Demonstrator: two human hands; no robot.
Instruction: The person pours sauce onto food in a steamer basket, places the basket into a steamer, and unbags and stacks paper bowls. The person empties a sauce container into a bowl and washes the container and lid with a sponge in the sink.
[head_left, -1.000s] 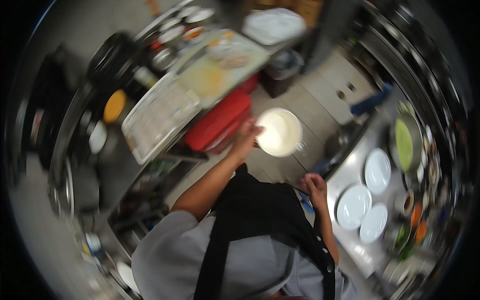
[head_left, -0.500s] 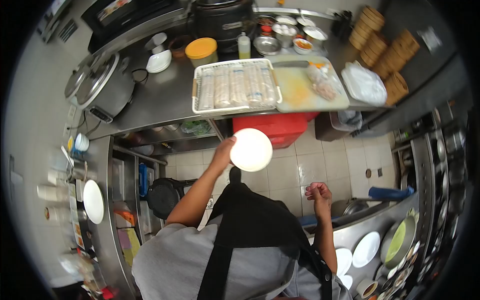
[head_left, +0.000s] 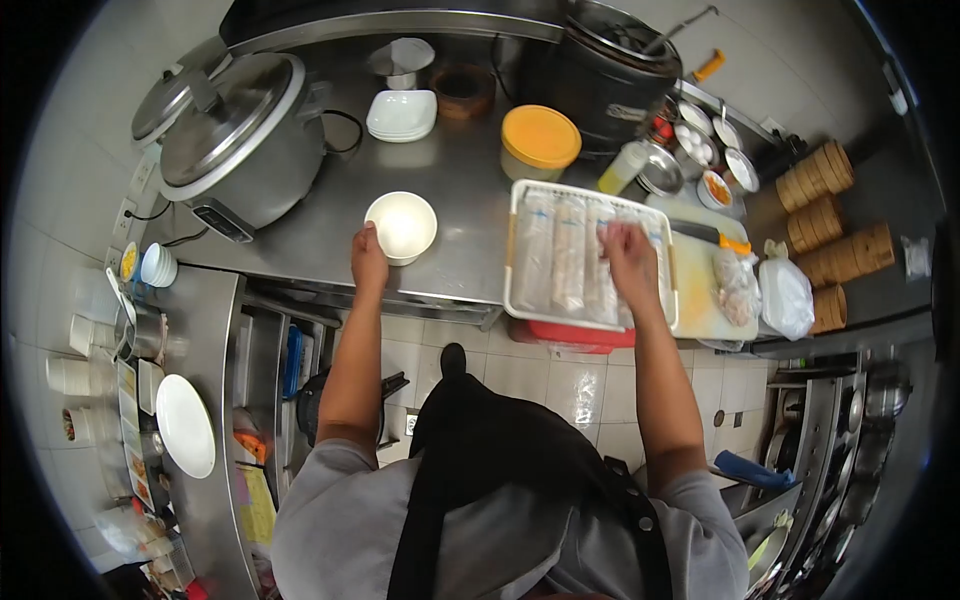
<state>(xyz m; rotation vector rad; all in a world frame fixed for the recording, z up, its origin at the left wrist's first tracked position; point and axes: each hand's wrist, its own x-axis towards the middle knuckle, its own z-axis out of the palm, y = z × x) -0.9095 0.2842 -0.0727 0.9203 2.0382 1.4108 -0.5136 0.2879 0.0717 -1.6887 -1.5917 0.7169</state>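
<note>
My left hand point(head_left: 370, 264) grips the near left rim of a white round bowl point(head_left: 402, 228), thumb at the edge. The bowl is upright at the steel counter, its inside looking bare; whether its base touches the counter I cannot tell. My right hand point(head_left: 631, 262) is above a white basket point(head_left: 514, 255) with fingers curled in, somewhat blurred, and nothing visible in them. Inside the basket lie several long rolls in clear plastic wrap point(head_left: 570, 250). The hand and forearm cover part of the right-hand rolls.
A large rice cooker point(head_left: 238, 140) stands left on the counter point(head_left: 330, 215). Behind the bowl are stacked white dishes point(head_left: 402, 114) and an orange-lidded tub point(head_left: 540, 138). To the right, a cutting board point(head_left: 700, 290) bears a knife point(head_left: 708, 234) and a bagged item point(head_left: 737, 287). Bamboo steamers point(head_left: 815, 180) stand beyond.
My view and body have shifted left along the counter. The bowl has moved from over the floor to the counter in my left hand. My right hand has come forward over the basket.
</note>
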